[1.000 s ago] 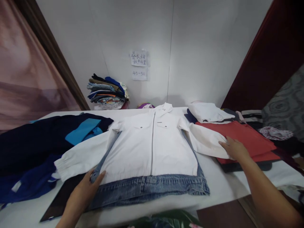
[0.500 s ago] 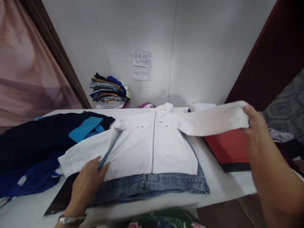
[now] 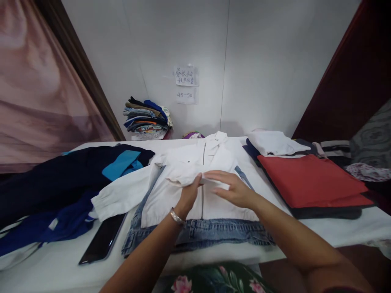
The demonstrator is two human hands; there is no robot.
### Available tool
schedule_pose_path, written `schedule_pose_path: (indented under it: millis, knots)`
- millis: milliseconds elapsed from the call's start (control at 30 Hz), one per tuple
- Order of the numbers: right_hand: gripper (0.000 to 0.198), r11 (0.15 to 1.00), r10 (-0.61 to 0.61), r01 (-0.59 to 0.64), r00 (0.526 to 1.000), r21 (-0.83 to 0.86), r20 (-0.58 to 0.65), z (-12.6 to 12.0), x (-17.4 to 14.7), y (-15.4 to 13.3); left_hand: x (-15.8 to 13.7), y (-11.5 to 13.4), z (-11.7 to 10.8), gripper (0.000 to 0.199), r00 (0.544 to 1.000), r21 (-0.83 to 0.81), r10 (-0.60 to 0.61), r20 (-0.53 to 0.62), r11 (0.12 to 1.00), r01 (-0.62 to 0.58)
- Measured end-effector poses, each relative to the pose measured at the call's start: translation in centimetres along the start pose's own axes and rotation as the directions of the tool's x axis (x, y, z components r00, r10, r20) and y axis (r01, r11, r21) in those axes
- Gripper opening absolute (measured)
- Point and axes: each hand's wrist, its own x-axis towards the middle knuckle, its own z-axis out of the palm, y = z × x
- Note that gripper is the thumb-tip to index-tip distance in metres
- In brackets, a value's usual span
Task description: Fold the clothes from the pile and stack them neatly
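A white zip-front jacket [image 3: 180,203] lies face up with its collar away from me, on top of a blue denim garment [image 3: 226,232] whose hem shows below it. The jacket's right-hand sleeve [image 3: 183,173] is folded inward across the chest; the other sleeve [image 3: 125,193] stretches out to the left. My left hand [image 3: 189,197], with a bracelet at the wrist, grips the folded sleeve near the zip. Just right of it, my right hand [image 3: 233,189] hovers at the sleeve with its fingers extended and apart.
Folded red and dark clothes [image 3: 311,179] with a white garment [image 3: 271,143] are piled at right. Dark blue clothes [image 3: 61,175] spread over the left side, near a black phone [image 3: 102,240]. A stack of folded clothes [image 3: 148,116] stands by the wall under paper notes [image 3: 186,85].
My right hand has brought the outstretched right-hand sleeve inward over the jacket front and released it. My left hand has moved from the jacket's lower left edge to the sleeve.
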Motion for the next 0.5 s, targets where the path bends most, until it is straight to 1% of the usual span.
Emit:
schedule_pose_path:
  millis: [33,67,100,133,167,200,233,267,300,333,400,433,500]
  knots:
    - [0.037,0.994,0.076,-0.084,0.992,-0.075,-0.105,-0.8,-2.3,1.5,0.5,-0.4,-0.5,0.041,0.998,-0.095,-0.049,-0.049,0.994,0.044]
    - [0.037,0.967,0.178,-0.214,0.956,-0.137,-0.232,-1.7,-4.8,3.2,1.0,-0.7,-1.0,0.042,0.993,-0.176,-0.088,-0.075,0.982,0.074]
    - [0.04,0.917,0.289,-0.362,0.891,-0.166,-0.349,-2.7,-7.5,4.8,1.5,-0.7,-1.4,0.042,0.99,-0.241,-0.119,-0.077,0.966,0.097]
    - [0.045,0.846,0.4,-0.508,0.805,-0.161,-0.438,-3.6,-10.2,6.3,2.1,-0.6,-1.8,0.041,0.988,-0.296,-0.142,-0.06,0.948,0.118]
    - [0.053,0.765,0.51,-0.633,0.707,-0.119,-0.49,-4.3,-12.8,7.6,2.7,-0.3,-2.0,0.039,0.987,-0.341,-0.155,-0.034,0.93,0.134]
    - [0.061,0.685,0.61,-0.728,0.605,-0.044,-0.511,-4.7,-15.1,8.5,3.4,0.2,-2.1,0.036,0.987,-0.378,-0.159,-0.001,0.914,0.147]
    - [0.068,0.629,0.687,-0.774,0.511,0.071,-0.518,-4.9,-17.0,8.9,4.2,0.8,-2.0,0.033,0.987,-0.412,-0.157,0.034,0.897,0.157]
    - [0.076,0.586,0.756,-0.788,0.448,0.19,-0.477,-4.7,-18.5,9.0,5.1,1.5,-1.8,0.031,0.986,-0.446,-0.151,0.069,0.879,0.166]
    - [0.081,0.546,0.81,-0.786,0.405,0.291,-0.424,-4.5,-19.5,8.8,6.0,2.3,-1.4,0.03,0.985,-0.481,-0.137,0.101,0.86,0.169]
    - [0.086,0.513,0.846,-0.777,0.386,0.366,-0.366,-4.1,-20.1,8.3,7.1,3.0,-0.8,0.029,0.985,-0.516,-0.119,0.126,0.84,0.167]
    - [0.092,0.477,0.877,-0.77,0.385,0.424,-0.287,-3.3,-20.0,6.9,9.4,4.6,0.6,0.03,0.987,-0.578,-0.066,0.15,0.803,0.142]
    - [0.093,0.479,0.876,-0.769,0.392,0.424,-0.28,-3.1,-19.6,6.1,10.8,5.3,1.3,0.03,0.988,-0.604,-0.04,0.148,0.787,0.122]
    - [0.089,0.515,0.855,-0.754,0.414,0.408,-0.314,-3.0,-18.3,4.8,13.5,6.8,2.6,0.028,0.991,-0.64,0.003,0.133,0.764,0.084]
